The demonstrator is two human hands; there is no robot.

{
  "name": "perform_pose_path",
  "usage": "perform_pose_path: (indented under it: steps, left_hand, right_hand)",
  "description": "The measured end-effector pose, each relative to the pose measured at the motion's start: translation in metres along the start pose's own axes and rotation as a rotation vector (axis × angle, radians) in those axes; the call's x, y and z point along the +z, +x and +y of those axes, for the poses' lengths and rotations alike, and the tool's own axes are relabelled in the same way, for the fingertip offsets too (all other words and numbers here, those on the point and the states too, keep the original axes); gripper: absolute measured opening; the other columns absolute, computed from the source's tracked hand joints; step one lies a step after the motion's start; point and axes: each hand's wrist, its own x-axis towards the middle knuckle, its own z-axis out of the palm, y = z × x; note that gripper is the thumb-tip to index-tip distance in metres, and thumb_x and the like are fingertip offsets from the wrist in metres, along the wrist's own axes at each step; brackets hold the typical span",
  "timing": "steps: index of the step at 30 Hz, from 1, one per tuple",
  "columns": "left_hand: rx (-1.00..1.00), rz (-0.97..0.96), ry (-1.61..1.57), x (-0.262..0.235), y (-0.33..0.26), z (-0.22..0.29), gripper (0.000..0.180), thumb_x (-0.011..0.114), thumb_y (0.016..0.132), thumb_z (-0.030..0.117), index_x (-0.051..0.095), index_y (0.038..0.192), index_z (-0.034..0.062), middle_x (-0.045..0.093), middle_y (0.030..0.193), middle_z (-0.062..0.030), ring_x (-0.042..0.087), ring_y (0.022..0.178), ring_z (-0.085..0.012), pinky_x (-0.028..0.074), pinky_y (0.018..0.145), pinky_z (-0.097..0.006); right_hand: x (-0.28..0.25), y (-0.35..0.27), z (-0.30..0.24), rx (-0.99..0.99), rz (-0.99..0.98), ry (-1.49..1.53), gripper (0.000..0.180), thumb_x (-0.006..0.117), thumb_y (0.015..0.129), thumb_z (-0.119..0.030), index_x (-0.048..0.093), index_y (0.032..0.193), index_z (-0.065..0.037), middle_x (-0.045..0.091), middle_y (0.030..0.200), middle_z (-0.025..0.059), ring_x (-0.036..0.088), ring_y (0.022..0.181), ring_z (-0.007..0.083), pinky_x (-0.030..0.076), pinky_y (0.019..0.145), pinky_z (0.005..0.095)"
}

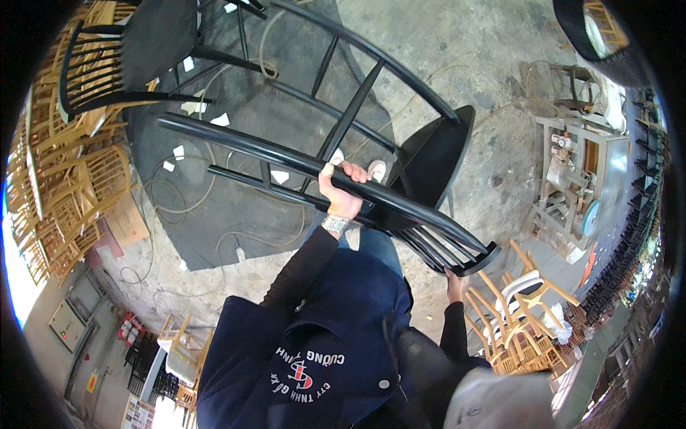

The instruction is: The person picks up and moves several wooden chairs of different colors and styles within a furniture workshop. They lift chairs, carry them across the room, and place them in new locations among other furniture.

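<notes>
A black wooden chair is held sideways in front of my body, its legs stretching to the left and its backrest to the right. My left hand, with a metal watch band at the wrist, is wrapped round a long black post of the chair near its middle. At the backrest's curved top rail, my right hand grips the end by the spindles; part of its fingers is hidden behind the rail. Both feet show below the chair.
Another black chair stands at the upper left on a dark mat. A thin hose winds over mat and floor among white scraps. Unpainted wooden chairs are stacked left, more at lower right. A grey workbench is at right.
</notes>
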Motion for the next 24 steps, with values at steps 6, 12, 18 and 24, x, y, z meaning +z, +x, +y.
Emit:
perform_pose_path:
  steps: [6,12,18,24]
  left_hand:
    - [0.137,-0.299,0.201,0.045,-0.088,-0.026,0.04,0.049,0.07,0.05,0.041,0.066,0.0107,0.042,0.059,-0.0026,0.044,0.061,-0.0174,0.036,0.068,-0.033]
    - [0.154,-0.458,0.308,0.049,-0.137,-0.042,0.033,0.055,0.067,0.041,0.047,0.068,0.0092,0.048,0.06,-0.0034,0.048,0.061,-0.0169,0.036,0.068,-0.032]
    - [0.179,-0.507,0.295,0.034,-0.168,-0.042,0.032,0.055,0.065,0.042,0.047,0.066,0.0109,0.048,0.06,-0.0017,0.047,0.062,-0.017,0.034,0.066,-0.031]
    - [0.256,-0.609,0.291,0.024,-0.185,-0.049,0.036,0.055,0.066,0.047,0.047,0.065,0.0116,0.047,0.06,-0.0015,0.046,0.061,-0.0163,0.034,0.064,-0.031]
  right_hand:
    - [-0.055,0.041,0.025,-0.048,-0.193,-0.197,0.046,0.068,0.071,-0.006,0.051,0.115,-0.006,0.06,0.098,0.0094,0.061,0.089,0.0202,0.048,0.074,0.0302]
    - [-0.07,0.008,-0.118,-0.943,0.624,-0.695,0.021,0.059,0.08,-0.007,0.059,0.099,0.001,0.061,0.094,0.0169,0.059,0.085,0.0293,0.046,0.077,0.0361]
    - [0.065,-0.135,-0.246,-1.217,-0.399,-0.546,0.022,0.065,0.076,-0.011,0.062,0.096,-0.002,0.062,0.098,0.0122,0.06,0.09,0.0241,0.046,0.081,0.0327]
    - [0.156,-0.203,-0.224,-0.868,-1.386,-0.861,0.036,0.058,0.068,-0.032,0.061,0.078,0.003,0.059,0.069,0.0222,0.059,0.07,0.0393,0.046,0.064,0.0422]
